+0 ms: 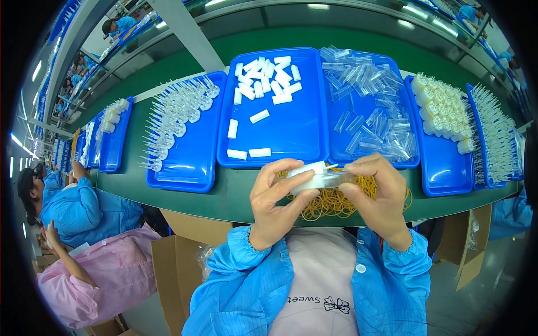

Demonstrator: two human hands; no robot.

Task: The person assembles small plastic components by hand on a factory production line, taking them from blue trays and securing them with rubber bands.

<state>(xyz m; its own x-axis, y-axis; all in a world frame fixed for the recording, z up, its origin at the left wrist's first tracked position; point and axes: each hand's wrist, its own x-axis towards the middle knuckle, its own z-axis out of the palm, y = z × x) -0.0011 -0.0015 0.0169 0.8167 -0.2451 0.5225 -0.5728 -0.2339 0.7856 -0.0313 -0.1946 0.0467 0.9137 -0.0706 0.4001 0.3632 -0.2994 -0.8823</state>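
My left hand (276, 193) grips a white cylindrical piece (305, 175) between thumb and fingers. At its right end, a clear plastic sleeve (335, 179) is pinched by the thumb and fingers of my right hand (378, 187). The two pieces meet end to end; how far one sits inside the other I cannot tell. Below the hands, a heap of yellow rubber bands (330, 206) lies on the green tabletop (246, 199). Just beyond are a blue tray (280, 143) of white cylinders (259, 116) and a blue tray (335, 147) of clear plastic sleeves (386, 126).
To the left, a blue tray (193, 162) holds rows of thin-stemmed pieces (176, 120). On the right stand a tray (443, 173) of whitish round parts (443, 112) and a tray of thin white pieces (496, 134). Cardboard boxes (182, 269) flank me. Co-workers (84, 213) sit at left.
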